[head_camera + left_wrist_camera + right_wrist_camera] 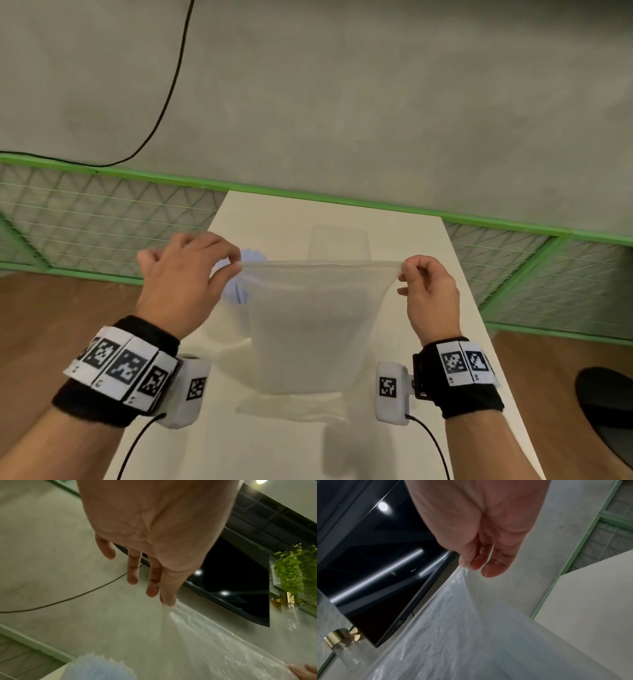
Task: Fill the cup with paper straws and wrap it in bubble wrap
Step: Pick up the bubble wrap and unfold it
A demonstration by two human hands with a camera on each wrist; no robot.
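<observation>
A translucent sheet of bubble wrap [308, 325] hangs stretched above the white table [274, 452]. My left hand [191, 274] pinches its upper left corner, and my right hand [424, 291] pinches the upper right corner. Its lower edge lies folded on the table. Behind the sheet's left side stands a clear cup, mostly hidden, with pale blue paper straws [239, 277] sticking out of it. In the left wrist view the left hand [168, 601] grips the bubble wrap [214, 649] by fingertip, with the straws [99, 668] below. The right wrist view has the right hand [467, 563] pinching the bubble wrap [462, 635].
A clear empty container [339, 243] stands at the table's far end. Green mesh fencing [102, 212] runs behind and beside the table. A black cable [171, 85] crosses the grey floor. A dark screen [231, 581] and a green plant [298, 572] appear in the wrist views.
</observation>
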